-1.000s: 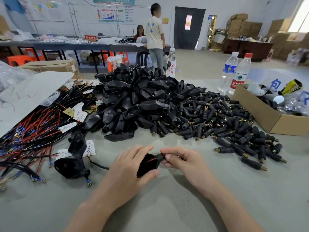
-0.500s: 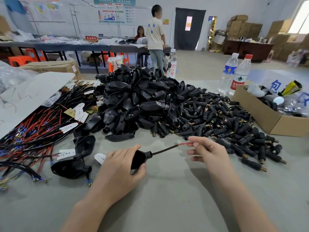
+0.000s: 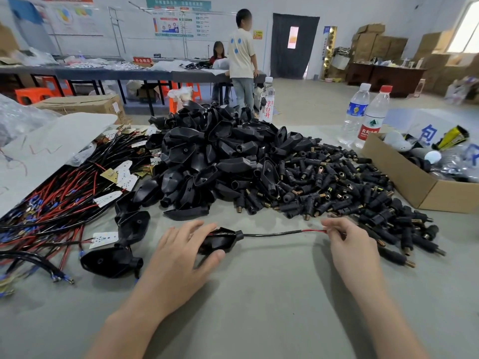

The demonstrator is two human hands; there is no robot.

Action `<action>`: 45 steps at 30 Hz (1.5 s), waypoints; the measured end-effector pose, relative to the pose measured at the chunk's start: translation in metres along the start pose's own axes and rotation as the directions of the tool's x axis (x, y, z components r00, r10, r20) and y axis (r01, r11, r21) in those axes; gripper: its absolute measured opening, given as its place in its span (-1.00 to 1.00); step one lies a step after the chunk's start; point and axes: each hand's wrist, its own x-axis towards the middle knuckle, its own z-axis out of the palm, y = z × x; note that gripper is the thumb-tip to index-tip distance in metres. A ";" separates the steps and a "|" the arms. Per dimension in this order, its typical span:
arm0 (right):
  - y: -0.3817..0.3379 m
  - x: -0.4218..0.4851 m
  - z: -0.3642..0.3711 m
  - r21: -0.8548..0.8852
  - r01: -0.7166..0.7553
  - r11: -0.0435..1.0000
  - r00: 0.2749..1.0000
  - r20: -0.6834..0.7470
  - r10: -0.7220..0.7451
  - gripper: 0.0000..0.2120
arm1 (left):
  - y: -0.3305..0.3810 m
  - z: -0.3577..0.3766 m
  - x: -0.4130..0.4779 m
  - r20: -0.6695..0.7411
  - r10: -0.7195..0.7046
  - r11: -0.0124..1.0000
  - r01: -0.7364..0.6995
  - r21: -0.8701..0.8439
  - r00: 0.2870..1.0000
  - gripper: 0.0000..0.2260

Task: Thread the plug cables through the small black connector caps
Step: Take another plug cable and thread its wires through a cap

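Holding a black plastic teardrop-shaped plug shell (image 3: 217,241) in the left hand (image 3: 178,257), cable (image 3: 272,234) stretched out to the right hand (image 3: 355,248).

Left fingers curl loosely over the shell, thumb beneath. Right thumb and forefinger pinch the red wire end (image 3: 315,231). The cable's long axis runs nearly level, left to right, taut between the hands just above the grey table (image 3: 259,307). The pile of small black cylindrical connector caps with brass tips (image 3: 363,203) lies just beyond and right of the right hand, so that hand is nearer; judged next: pick a cap, feed the free end through.
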 end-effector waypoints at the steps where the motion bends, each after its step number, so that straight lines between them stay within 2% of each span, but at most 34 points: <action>1: -0.002 -0.002 0.001 -0.043 0.015 0.999 1.000 0.004 -0.015 -0.75 | -0.003 -0.002 0.000 0.001 -0.012 1.000 0.012 -0.015 1.000 -0.41; 5: -0.006 -0.007 0.007 -0.339 0.077 0.937 0.997 0.026 -0.073 -0.78 | -0.017 -0.009 -0.002 -0.013 -0.138 0.978 0.134 -0.158 0.990 -0.50; 6: -0.009 -0.010 0.010 -0.360 0.108 0.927 0.994 0.023 -0.107 -0.78 | -0.019 -0.010 -0.002 -0.016 -0.163 0.970 0.157 -0.186 0.986 -0.52; 8: -0.019 -0.017 0.019 -0.288 0.235 0.928 0.972 0.055 -0.229 -0.77 | -0.022 -0.010 -0.002 -0.022 -0.197 0.962 0.189 -0.199 0.980 -0.55; 11: -0.035 -0.034 0.042 -0.153 0.441 0.884 0.888 0.215 -0.406 -0.75 | -0.024 -0.006 0.001 -0.063 -0.215 0.961 0.200 -0.188 0.974 -0.66; 14: -0.044 -0.042 0.066 -0.103 0.542 0.834 0.800 0.366 -0.475 -0.63 | -0.030 -0.002 0.004 -0.069 -0.203 0.968 0.190 -0.162 0.977 -0.74; 16: -0.048 -0.042 0.076 -0.110 0.571 0.813 0.771 0.412 -0.485 -0.60 | -0.031 -0.002 0.005 -0.059 -0.177 0.975 0.167 -0.146 0.982 -0.77; 18: -0.048 -0.041 0.078 -0.091 0.583 0.807 0.759 0.415 -0.502 -0.62 | -0.029 -0.003 0.004 -0.084 -0.160 0.976 0.145 -0.161 0.984 -0.80; 21: -0.047 -0.041 0.074 -0.031 0.534 0.845 0.779 0.406 -0.478 -0.67 | -0.023 -0.008 0.003 -0.145 -0.136 0.976 0.108 -0.187 0.980 -0.81; 26: -0.044 -0.038 0.069 0.027 0.489 0.872 0.780 0.434 -0.451 -0.70 | -0.011 -0.016 0.001 -0.220 -0.176 0.917 0.079 -0.390 0.960 -0.80; 33: -0.039 -0.033 0.059 0.015 0.498 0.867 0.745 0.505 -0.437 -0.70 | -0.006 -0.016 -0.003 -0.223 -0.040 0.946 -0.035 -0.323 0.974 -0.84; 40: -0.038 -0.033 0.053 0.037 0.502 0.864 0.726 0.526 -0.444 -0.73 | -0.004 -0.015 -0.001 -0.254 -0.011 0.922 -0.089 -0.377 0.967 -0.80; 45: -0.041 -0.034 0.052 0.042 0.501 0.865 0.721 0.533 -0.443 -0.75 | 0.002 -0.004 -0.001 -0.168 0.035 0.928 -0.094 -0.360 0.985 -0.82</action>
